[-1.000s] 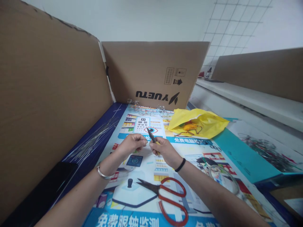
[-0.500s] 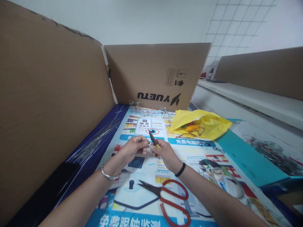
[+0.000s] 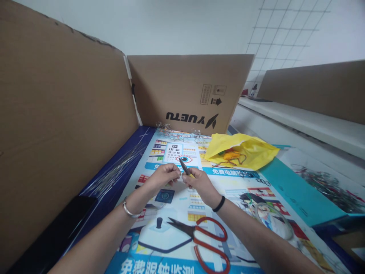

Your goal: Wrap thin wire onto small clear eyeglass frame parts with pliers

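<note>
Near the middle of the printed sheet, my left hand (image 3: 166, 175) is closed in a pinch; what it holds is too small to make out. Just beside it, my right hand (image 3: 200, 185) wraps round the pliers (image 3: 184, 167), whose dark jaws point up and to the left and whose yellow grip shows partly. The fingertips of both hands are almost touching. Scissors with red handles (image 3: 209, 258) lie below the hands, their dark blades pointing left.
A yellow bag (image 3: 256, 152) with orange items lies at the back right. Thin wires (image 3: 114, 171) rest on the left. Cardboard panels (image 3: 171, 83) stand left and behind. A turquoise box (image 3: 296, 190) with tangled wire pieces is right; a black object (image 3: 65, 224) lies lower left.
Both hands stay in nearly the same place, with my left fingers shifted slightly. The whole view has moved a little.
</note>
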